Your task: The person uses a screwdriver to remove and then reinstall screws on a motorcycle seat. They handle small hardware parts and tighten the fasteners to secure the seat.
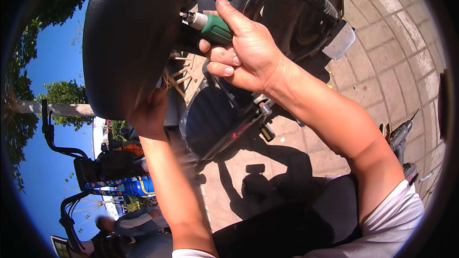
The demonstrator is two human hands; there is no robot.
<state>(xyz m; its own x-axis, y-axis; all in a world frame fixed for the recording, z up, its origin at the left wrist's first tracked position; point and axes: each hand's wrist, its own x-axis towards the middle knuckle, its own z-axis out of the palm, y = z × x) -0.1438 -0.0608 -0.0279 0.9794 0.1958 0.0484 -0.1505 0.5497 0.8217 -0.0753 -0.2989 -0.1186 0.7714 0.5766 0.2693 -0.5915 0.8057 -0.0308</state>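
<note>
My right hand (251, 52) is closed around a short screwdriver with a green handle (216, 30). Its grey collar and metal tip point left, close to the edge of a large black seat (129, 33) on a scooter or similar vehicle. My thumb is stretched along the top of the handle, and the fingers curl beneath it. Up against the lower end of the seat is my left hand (150, 112), smeared by motion. Shade and the seat hide its fingers, so I cannot see whether they hold anything.
A metal footrest (339, 40) and a coil spring (328, 8) stick out on the vehicle's right. A power drill (400, 136) lies on the brick paving (377, 86) beyond my right arm. Handlebars (67, 150) stand at the left, above another person (136, 227).
</note>
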